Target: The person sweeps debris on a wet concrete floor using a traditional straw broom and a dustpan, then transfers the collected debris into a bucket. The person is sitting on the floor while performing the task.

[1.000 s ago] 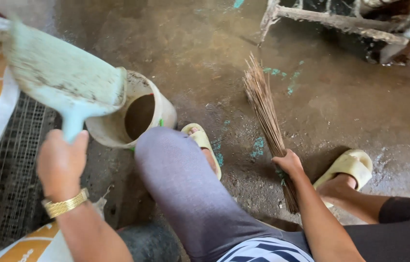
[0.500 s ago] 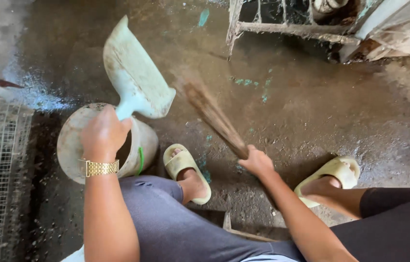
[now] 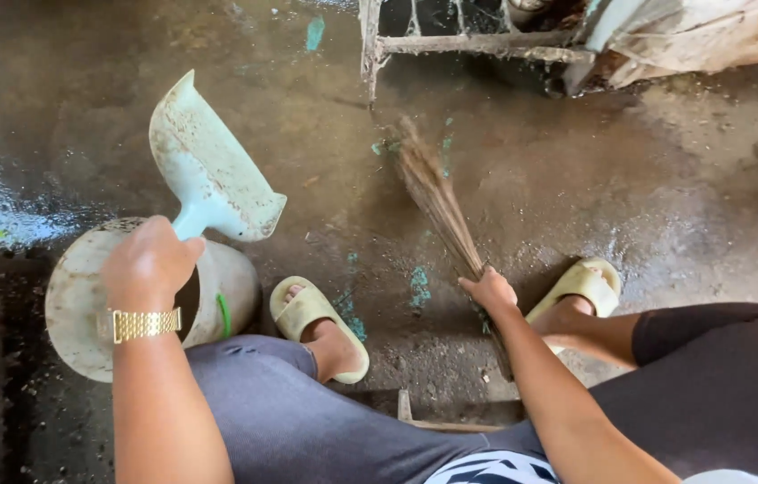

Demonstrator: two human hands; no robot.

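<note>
Head view: your left hand (image 3: 147, 260) is closed round 1 pale green dustpan (image 3: 208, 175) above 1 bucket (image 3: 74, 305). Your right hand (image 3: 489, 291) is fisted on 1 twig broom (image 3: 433, 197), w/ 2 yellow sandals (image 3: 311, 314) on wet floor.

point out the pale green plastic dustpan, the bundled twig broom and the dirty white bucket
pale green plastic dustpan (image 3: 208, 170), head view, on the middle of its scoop
bundled twig broom (image 3: 437, 202), head view, on the bristles
dirty white bucket (image 3: 74, 300), head view, on its rim
</note>
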